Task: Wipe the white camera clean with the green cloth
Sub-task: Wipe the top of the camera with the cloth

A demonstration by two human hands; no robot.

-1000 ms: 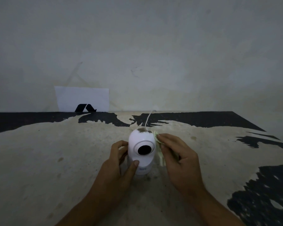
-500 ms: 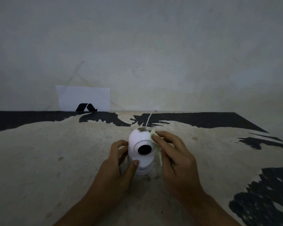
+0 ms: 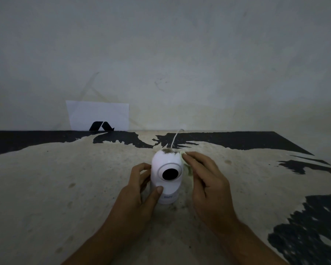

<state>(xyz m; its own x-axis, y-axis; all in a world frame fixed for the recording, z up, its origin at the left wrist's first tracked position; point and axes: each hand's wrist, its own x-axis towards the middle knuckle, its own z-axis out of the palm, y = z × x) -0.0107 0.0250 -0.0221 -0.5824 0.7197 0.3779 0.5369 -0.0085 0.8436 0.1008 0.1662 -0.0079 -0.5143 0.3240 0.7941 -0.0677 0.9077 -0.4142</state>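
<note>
The white camera (image 3: 166,163) stands upright on the worn table, its round black lens facing me and a dark dirt patch on its top. My left hand (image 3: 139,190) grips its left side, thumb on the front of the base. My right hand (image 3: 204,180) presses the pale green cloth (image 3: 186,165) against the camera's upper right side; only a thin strip of cloth shows between fingers and camera. A thin white cable (image 3: 175,138) runs from behind the camera toward the wall.
The table (image 3: 65,188) is pale with black patches along its back and right side. A white card with a black logo (image 3: 98,115) leans on the wall at the back left. A plain wall rises behind.
My right hand has slid the cloth up the camera's right side toward its top. The left hand keeps its hold and the camera stays put.
</note>
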